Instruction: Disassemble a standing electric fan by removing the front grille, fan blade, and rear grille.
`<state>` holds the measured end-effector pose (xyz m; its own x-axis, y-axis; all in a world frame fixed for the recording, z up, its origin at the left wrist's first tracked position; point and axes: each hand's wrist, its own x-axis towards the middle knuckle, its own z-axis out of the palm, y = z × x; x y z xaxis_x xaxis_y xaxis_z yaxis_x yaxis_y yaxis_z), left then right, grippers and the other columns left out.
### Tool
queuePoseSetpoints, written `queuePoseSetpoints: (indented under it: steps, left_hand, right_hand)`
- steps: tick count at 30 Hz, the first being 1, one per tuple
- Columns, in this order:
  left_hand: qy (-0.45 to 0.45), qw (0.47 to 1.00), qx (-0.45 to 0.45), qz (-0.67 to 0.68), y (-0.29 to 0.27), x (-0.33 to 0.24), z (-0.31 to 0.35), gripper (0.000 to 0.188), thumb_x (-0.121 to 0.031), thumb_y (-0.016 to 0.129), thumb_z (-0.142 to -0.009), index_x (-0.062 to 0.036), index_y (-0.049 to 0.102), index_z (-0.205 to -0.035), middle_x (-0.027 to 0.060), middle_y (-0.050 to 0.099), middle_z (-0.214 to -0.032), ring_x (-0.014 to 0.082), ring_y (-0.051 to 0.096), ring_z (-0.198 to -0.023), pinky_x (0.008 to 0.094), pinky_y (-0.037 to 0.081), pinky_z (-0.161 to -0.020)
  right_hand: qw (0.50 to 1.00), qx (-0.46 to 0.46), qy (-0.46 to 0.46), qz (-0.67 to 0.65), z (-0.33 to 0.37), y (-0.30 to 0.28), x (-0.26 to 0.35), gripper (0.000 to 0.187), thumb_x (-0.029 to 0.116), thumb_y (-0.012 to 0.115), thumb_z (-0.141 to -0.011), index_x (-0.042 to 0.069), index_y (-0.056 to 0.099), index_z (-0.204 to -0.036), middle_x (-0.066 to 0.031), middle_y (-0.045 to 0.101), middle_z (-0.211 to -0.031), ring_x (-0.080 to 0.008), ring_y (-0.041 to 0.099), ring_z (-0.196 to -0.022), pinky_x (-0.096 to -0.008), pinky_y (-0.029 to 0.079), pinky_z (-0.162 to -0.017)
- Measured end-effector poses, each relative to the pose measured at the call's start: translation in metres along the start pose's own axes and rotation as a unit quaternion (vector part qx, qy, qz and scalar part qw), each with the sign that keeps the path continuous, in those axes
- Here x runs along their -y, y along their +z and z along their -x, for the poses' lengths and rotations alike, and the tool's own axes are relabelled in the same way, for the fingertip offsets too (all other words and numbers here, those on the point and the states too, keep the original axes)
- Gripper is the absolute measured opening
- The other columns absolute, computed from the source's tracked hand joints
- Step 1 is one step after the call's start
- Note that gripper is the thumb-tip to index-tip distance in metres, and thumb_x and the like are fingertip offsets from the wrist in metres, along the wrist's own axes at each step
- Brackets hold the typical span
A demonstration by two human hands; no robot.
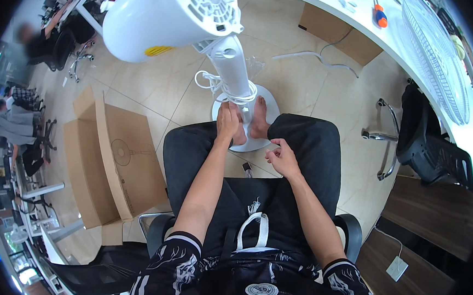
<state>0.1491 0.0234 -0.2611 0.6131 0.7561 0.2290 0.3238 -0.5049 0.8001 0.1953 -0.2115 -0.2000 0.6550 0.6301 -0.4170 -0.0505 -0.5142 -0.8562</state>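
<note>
A white pedestal fan stands before me, its motor housing [146, 20] and rear grille mount high in the view. Its white pole [230, 62] runs down to a round white base [270, 100]. A white power cord [241, 97] is looped around the lower pole. My left hand [228, 120] is at the pole's foot, just below the cord, fingers closed against its left side; the fingertips are partly hidden. My right hand [284, 159] hovers above my right thigh, near the base's right edge, fingers loosely bent and apart with nothing in them. My bare feet [259, 119] rest on the base.
An opened cardboard box [131, 162] stands at my left. On the white table [345, 1] at the upper right lie a fan grille [435, 57] and an orange-and-blue screwdriver [380, 18]. Another carton [332, 36] sits beneath it. A black office chair [434, 145] is at the right.
</note>
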Motion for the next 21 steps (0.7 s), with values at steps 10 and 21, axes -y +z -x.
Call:
queuePoseSetpoints:
  steps: [10,21]
  left_hand:
    - [-0.032,0.989,-0.078,0.125,0.027,0.013,-0.001,0.041,-0.032,0.036,-0.103,0.0043,0.056,-0.106,0.0288,0.058,-0.098,0.0463,0.055,-0.093,0.0493,0.042,-0.084]
    - [-0.012,0.994,-0.074,0.075,0.026,0.024,-0.003,0.041,-0.030,0.035,-0.104,0.0056,0.055,-0.107,0.0269,0.057,-0.098,0.0457,0.053,-0.094,0.0483,0.042,-0.084]
  right_hand:
    - [0.999,0.013,0.022,0.026,0.004,0.005,0.005,0.043,0.017,0.065,-0.086,-0.001,0.051,-0.123,-0.0135,0.069,-0.081,-0.0213,0.068,-0.075,-0.0345,0.052,-0.074]
    - [0.999,0.015,0.043,0.028,0.003,0.009,0.008,0.045,0.016,0.065,-0.087,-0.001,0.049,-0.125,-0.0134,0.069,-0.084,-0.0205,0.067,-0.074,-0.0333,0.052,-0.072]
